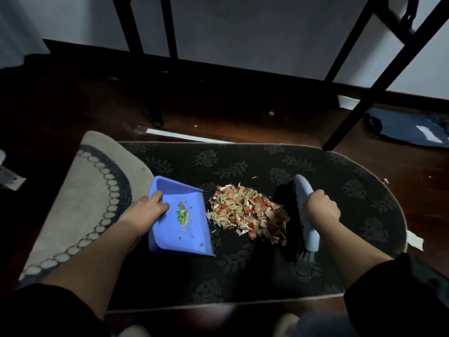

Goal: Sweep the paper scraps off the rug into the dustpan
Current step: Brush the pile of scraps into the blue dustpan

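A heap of beige, red and white paper scraps (250, 211) lies in the middle of a dark flower-patterned rug (243, 161). Left of the heap sits a blue dustpan (170, 234), its open lip facing the scraps, with a few scraps inside. My left hand (148, 206) grips the dustpan's left wall, thumb inside the pan. My right hand (320, 206) is curled round the pale blue handle of a hand brush (307, 210), whose black bristles touch the right side of the heap.
A beige rug (82, 195) with a ringed border overlaps the dark rug's left end. Black metal furniture legs (155, 113) stand on the wooden floor behind. Loose white paper pieces (414, 239) and blue cloth (408, 127) lie to the right.
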### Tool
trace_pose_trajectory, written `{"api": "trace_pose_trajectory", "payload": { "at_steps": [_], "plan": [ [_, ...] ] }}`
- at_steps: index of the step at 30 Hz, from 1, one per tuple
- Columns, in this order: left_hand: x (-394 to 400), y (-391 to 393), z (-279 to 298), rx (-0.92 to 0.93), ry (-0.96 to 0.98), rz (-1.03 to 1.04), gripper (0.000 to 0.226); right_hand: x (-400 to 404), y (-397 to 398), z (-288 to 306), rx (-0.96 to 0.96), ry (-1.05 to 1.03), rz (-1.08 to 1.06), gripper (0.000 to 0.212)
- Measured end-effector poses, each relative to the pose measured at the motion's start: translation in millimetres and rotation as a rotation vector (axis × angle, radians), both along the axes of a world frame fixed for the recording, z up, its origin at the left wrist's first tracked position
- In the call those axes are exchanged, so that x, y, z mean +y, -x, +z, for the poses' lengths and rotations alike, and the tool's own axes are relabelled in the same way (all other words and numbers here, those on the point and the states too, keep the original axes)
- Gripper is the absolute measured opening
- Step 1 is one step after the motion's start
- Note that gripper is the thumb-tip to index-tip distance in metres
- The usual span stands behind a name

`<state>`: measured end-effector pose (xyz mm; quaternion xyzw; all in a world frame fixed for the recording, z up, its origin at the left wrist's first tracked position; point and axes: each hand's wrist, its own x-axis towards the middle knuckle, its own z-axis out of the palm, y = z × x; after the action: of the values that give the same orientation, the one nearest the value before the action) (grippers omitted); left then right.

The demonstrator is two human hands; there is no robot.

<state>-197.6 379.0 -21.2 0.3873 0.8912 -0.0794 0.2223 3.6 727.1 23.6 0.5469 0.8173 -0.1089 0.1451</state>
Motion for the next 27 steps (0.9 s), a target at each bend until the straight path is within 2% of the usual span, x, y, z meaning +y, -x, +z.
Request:
{"api": "trace_pose_trajectory", "payload": {
  "at_steps": [2, 3, 5, 8, 10, 11, 13, 15, 16, 19, 21, 22, 25, 27],
  "plan": [
    [-6, 5, -12, 0.029, -0.037, -0.053, 0.02, 0, -1, -8, -0.015, 0.014, -0.009, 0.028],
    [-6, 6, -10, 0.099, -0.031, -0.072, 0.018, -1, -1, -12, -0.02, 0.023, -0.009, 0.029],
    [-10, 7, -13, 0.066, 0.001, -0.053, 0.02, -6, 0, -19, -0.028, 0.045, -0.009, 0.032],
    [-20, 9, -9, -0.198, 0.022, 0.167, 0.052, -15, 7, -26, -0.011, 0.078, 0.006, 0.031],
    [-26, 13, -8, -0.307, 0.039, 0.249, 0.072, -22, 12, -29, 0.002, 0.093, 0.026, 0.03],
    [-26, 13, -9, -0.343, 0.012, 0.304, 0.071, -27, 13, -31, 0.004, 0.098, 0.041, 0.029],
    [-21, 12, -10, -0.371, -0.102, 0.401, 0.053, -34, 15, -35, 0.003, 0.099, 0.082, 0.027],
    [-18, 13, -15, -0.324, -0.236, 0.484, 0.037, -39, 15, -38, 0.002, 0.093, 0.12, 0.026],
    [-18, 13, -17, -0.274, -0.257, 0.493, 0.04, -42, 16, -39, 0.003, 0.089, 0.134, 0.025],
    [-17, 5, -20, -0.171, -0.341, 0.569, 0.075, -46, 18, -42, 0.016, 0.078, 0.146, 0.024],
    [-17, 0, -23, -0.135, -0.307, 0.752, 0.089, -46, 19, -44, 0.026, 0.072, 0.146, 0.023],
    [-18, 2, -27, -0.12, -0.274, 0.846, 0.087, -46, 19, -44, 0.031, 0.068, 0.151, 0.023],
    [-21, 4, -29, -0.124, -0.165, 0.91, 0.05, -44, 21, -47, 0.04, 0.046, 0.179, 0.022],
    [-18, 3, -31, -0.147, -0.13, 0.92, 0.054, -42, 21, -50, 0.03, 0.025, 0.215, 0.021]
  ]
}}
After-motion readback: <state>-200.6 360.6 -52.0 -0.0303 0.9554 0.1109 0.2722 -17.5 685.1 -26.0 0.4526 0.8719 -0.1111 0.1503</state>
